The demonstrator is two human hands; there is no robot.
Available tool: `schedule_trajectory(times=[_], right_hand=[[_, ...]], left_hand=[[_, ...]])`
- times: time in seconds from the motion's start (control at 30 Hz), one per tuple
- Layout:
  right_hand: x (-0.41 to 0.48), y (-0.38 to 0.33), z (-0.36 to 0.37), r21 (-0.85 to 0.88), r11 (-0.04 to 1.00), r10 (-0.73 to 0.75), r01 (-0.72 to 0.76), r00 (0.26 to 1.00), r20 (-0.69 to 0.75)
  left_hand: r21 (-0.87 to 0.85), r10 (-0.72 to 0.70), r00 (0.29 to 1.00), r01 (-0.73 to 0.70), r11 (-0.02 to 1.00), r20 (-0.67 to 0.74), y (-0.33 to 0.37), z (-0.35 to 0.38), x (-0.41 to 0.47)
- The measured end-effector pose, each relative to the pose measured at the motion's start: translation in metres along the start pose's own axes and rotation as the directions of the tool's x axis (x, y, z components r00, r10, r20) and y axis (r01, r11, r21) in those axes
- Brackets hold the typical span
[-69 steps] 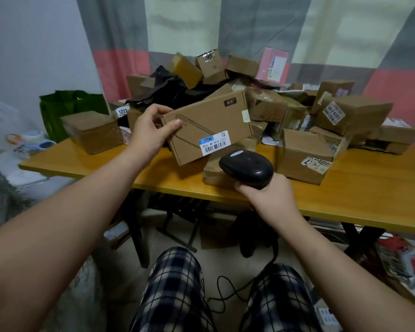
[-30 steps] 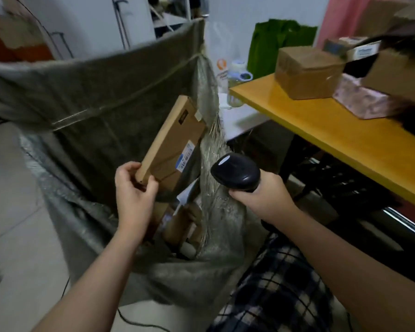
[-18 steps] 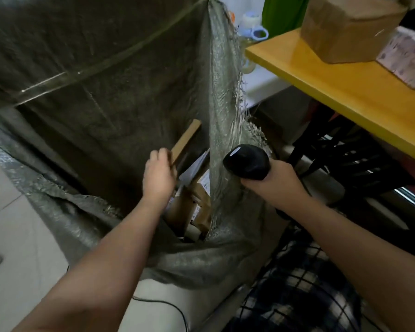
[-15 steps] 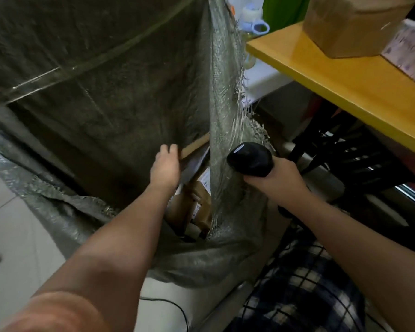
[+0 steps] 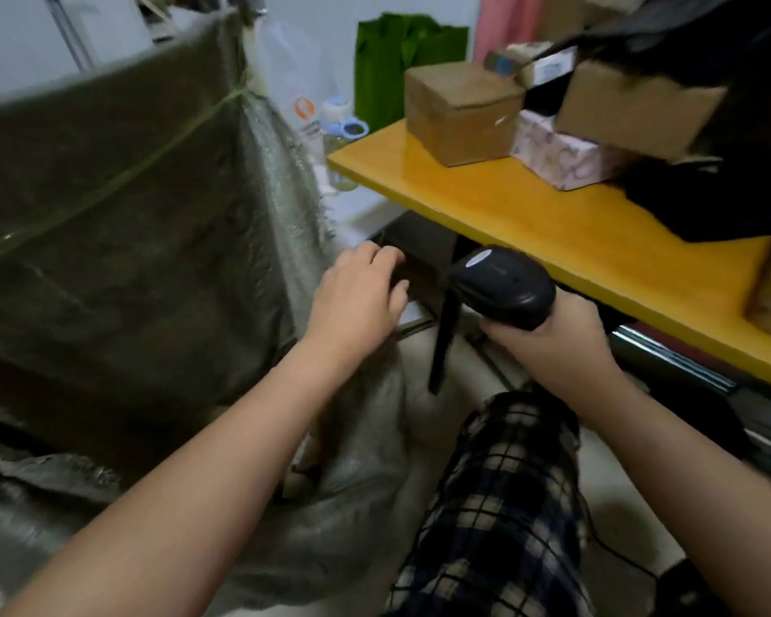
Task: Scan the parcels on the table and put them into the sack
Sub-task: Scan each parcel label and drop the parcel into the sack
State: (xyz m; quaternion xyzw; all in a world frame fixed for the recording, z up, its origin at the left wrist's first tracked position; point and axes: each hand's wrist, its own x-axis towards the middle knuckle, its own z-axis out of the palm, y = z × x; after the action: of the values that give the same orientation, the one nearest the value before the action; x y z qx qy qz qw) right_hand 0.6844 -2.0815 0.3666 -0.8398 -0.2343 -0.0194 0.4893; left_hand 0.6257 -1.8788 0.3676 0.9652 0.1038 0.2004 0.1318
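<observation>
The big grey woven sack (image 5: 121,224) stands open on the floor to my left. My left hand (image 5: 357,300) hovers empty just right of the sack's edge, below the table, fingers loosely bent. My right hand (image 5: 553,340) grips the black barcode scanner (image 5: 501,285) under the table's front edge. On the yellow table (image 5: 530,224) sit a brown cardboard parcel (image 5: 461,111), a pink patterned parcel (image 5: 561,155) and a larger brown parcel (image 5: 637,109) on top of it. The flat box is out of sight inside the sack.
A green bag (image 5: 397,60) and a white plastic bag (image 5: 294,82) stand behind the table's corner, with a small bottle (image 5: 339,126) beside them. A black table leg (image 5: 444,331) runs down between my hands. My checked trouser leg (image 5: 504,505) fills the lower middle.
My left hand let the flat cardboard box drop into the sack and pulled out empty, moving right toward the table. The view swung back up toward the table. The scanner stays in my right hand.
</observation>
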Motion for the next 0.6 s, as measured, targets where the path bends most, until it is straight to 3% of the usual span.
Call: schedule_trajectory(times=[0.2, 0.4, 0.47, 0.6], right_hand=[[-0.035, 0.011, -0.101, 0.012, 0.997, 0.074, -0.073, 0.968, -0.241], [-0.08, 0.046, -0.19, 0.05, 0.98, 0.191, -0.191, 0.853, -0.485], [-0.093, 0.059, -0.212, 0.076, 0.978, 0.201, -0.194, 0.785, -0.585], [-0.108, 0.079, -0.239, 0.153, 0.968, 0.25, -0.199, 0.693, -0.676]], left_hand=[[-0.152, 0.269, 0.963, -0.268, 0.951, -0.012, 0.121, 0.008, 0.021], [-0.302, 0.484, 0.875, -0.461, 0.834, -0.001, 0.228, 0.032, 0.026], [-0.252, 0.557, 0.83, -0.539, 0.804, 0.003, 0.259, 0.044, 0.027], [0.039, 0.694, 0.704, -0.706, 0.708, 0.15, 0.304, 0.067, 0.028]])
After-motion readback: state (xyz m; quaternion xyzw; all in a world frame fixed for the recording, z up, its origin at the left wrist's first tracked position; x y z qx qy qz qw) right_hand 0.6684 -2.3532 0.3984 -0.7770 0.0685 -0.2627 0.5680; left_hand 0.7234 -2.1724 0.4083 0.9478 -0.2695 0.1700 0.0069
